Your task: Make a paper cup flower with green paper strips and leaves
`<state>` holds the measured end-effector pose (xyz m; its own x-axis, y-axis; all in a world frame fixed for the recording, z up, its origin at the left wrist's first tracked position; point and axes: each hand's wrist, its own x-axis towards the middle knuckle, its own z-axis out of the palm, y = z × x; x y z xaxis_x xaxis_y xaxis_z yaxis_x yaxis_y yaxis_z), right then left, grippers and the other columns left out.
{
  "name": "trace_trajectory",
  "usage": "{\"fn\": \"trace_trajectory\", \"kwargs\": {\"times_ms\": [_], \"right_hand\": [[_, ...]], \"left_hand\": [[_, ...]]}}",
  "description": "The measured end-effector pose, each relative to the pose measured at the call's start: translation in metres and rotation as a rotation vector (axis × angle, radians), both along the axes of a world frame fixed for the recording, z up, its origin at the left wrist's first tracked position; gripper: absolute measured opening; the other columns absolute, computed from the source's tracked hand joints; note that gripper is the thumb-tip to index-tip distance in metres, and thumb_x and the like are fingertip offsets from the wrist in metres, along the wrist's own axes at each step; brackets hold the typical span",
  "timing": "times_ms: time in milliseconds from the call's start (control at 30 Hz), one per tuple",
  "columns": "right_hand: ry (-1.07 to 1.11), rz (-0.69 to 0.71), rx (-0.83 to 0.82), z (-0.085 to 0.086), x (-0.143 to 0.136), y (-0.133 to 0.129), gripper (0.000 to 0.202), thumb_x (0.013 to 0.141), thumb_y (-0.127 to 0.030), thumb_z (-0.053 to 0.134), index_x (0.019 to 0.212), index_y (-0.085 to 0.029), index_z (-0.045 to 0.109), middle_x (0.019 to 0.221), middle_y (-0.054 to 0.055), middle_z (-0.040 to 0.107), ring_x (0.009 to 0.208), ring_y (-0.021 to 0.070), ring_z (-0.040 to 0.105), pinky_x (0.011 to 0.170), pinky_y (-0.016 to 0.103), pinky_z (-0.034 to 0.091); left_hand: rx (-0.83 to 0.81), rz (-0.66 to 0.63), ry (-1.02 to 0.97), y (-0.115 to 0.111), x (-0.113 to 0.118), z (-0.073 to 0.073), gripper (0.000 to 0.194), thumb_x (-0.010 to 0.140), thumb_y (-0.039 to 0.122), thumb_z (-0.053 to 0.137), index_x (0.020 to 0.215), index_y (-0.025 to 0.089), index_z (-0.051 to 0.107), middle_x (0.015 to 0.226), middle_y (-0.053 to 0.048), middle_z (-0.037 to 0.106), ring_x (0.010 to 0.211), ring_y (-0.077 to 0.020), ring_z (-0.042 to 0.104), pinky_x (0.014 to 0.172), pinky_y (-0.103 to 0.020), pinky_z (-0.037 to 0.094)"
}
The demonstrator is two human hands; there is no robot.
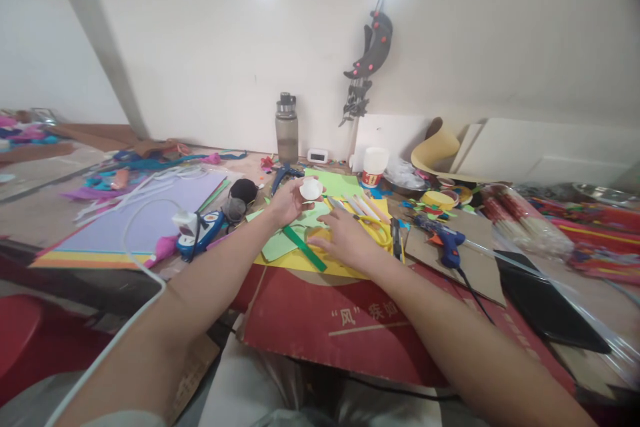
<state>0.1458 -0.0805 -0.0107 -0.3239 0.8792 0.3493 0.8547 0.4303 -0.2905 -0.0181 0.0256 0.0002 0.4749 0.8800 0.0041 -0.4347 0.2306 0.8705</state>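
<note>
White round piece (311,189): you have it at the fingertips of your left hand (290,201), over the papers in the middle of the worktop, its pale face towards you. Nearest you lies the red board (290,320); past its printed part comes the yellow sheet (350,271), with the green strip (305,250) slanting over it. Your right hand (345,240) is above that sheet, thumb and fingers parted; it seems to grip nothing, though what lies under it is hidden.

Your right wrist could drag the loose strip if you sweep it low. The yellow-handled scissors (385,237) are just beside that hand, so a careless reach could knock them. The white round piece looks thin, and a hard pinch might bend it. Farther right, the blue glue gun (451,248) could burn you if hot; I can't tell.

On the red board you can read “风” and 疾如 before your forearm covers the line. Beyond, the paper cup (375,163) has a red label too small to read, and the bottle (287,130) shows no legible marking.
</note>
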Motion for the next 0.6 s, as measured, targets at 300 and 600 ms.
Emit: {"fn": "trace_trajectory", "kwargs": {"times_ms": [300, 600], "right_hand": [[0.285, -0.179, 0.191, 0.016, 0.048, 0.034, 0.022, 0.093, -0.026, 0.053, 0.097, -0.015, 0.071, 0.095, 0.01, 0.069, 0.083, 0.0192, 0.062, 0.083, 0.033, 0.049], [0.123, -0.404, 0.09, 0.026, 0.081, 0.042, 0.025, 0.092, -0.026, 0.054, 0.097, -0.015, 0.075, 0.101, 0.012, 0.074, 0.091, 0.0215, 0.066, 0.084, 0.031, 0.045]], "left_hand": [[-0.019, 0.058, -0.155, 0.001, -0.007, 0.014, 0.04, 0.083, 0.03, 0.047, 0.115, 0.012, 0.064, 0.094, -0.013, 0.075, 0.066, -0.0198, 0.067, 0.055, -0.029, 0.05], [-0.084, 0.166, -0.221, 0.006, -0.016, 0.026, 0.035, 0.082, 0.033, 0.05, 0.104, 0.013, 0.067, 0.085, -0.01, 0.073, 0.064, -0.0179, 0.065, 0.052, -0.026, 0.046]]}}
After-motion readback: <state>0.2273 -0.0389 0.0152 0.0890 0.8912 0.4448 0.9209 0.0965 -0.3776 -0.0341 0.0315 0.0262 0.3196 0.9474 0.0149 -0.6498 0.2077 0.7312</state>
